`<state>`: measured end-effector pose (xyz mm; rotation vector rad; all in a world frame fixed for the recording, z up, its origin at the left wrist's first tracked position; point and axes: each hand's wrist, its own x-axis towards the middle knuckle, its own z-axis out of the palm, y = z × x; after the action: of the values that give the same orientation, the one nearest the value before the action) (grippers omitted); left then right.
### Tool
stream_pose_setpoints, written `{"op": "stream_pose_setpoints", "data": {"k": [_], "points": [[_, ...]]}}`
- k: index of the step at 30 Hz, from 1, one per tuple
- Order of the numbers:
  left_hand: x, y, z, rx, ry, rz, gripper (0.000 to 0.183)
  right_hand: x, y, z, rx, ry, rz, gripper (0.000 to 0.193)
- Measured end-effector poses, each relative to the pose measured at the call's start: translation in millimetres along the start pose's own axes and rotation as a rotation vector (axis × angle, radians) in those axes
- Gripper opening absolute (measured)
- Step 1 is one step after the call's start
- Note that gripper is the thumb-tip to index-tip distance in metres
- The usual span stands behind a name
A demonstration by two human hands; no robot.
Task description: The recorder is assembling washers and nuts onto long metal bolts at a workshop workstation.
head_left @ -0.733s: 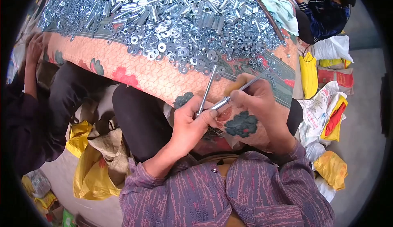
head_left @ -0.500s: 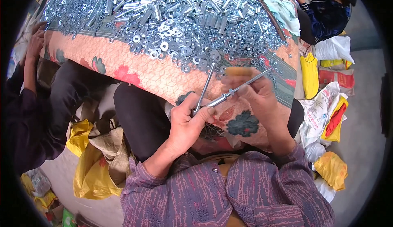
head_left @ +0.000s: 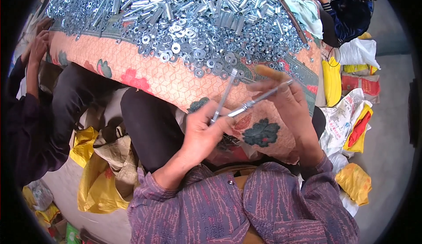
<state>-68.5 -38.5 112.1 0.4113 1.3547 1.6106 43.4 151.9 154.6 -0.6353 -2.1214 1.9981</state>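
My left hand (head_left: pixel 203 132) grips two long metal bolts (head_left: pixel 225 95) near their lower ends; they fan out upward and to the right. My right hand (head_left: pixel 285 105) lies along the right-hand bolt (head_left: pixel 259 99), fingers spread around its upper part. Both hands hover over the near edge of a flowered orange cloth (head_left: pixel 145 74). Beyond them lies a big heap of silver washers (head_left: pixel 198 57) and metal sleeves (head_left: pixel 176 2).
Another person's hands (head_left: pixel 37 46) rest at the cloth's left edge, and a third person in dark blue (head_left: pixel 351 11) sits at the top right. Yellow bags (head_left: pixel 94 173) lie at my left, white and yellow sacks (head_left: pixel 347 121) at the right.
My right hand has slid up along the right-hand bolt and its fingers have spread. The bolts stay in my left hand, tilted slightly more to the right.
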Motion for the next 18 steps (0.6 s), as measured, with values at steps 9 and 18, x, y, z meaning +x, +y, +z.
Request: {"op": "stream_pose_setpoints", "data": {"k": [9, 18], "points": [[0.4, -2.9, 1.0, -0.085, -0.048, 0.056, 0.008, 0.4, -3.2, -0.6, 0.119, 0.005, -0.049, 0.063], [-3.3, 3.2, -5.2, -0.140, -0.047, -0.052, 0.007, -4.0, -4.1, 1.9, 0.136, -0.117, 0.017, 0.062]]}}
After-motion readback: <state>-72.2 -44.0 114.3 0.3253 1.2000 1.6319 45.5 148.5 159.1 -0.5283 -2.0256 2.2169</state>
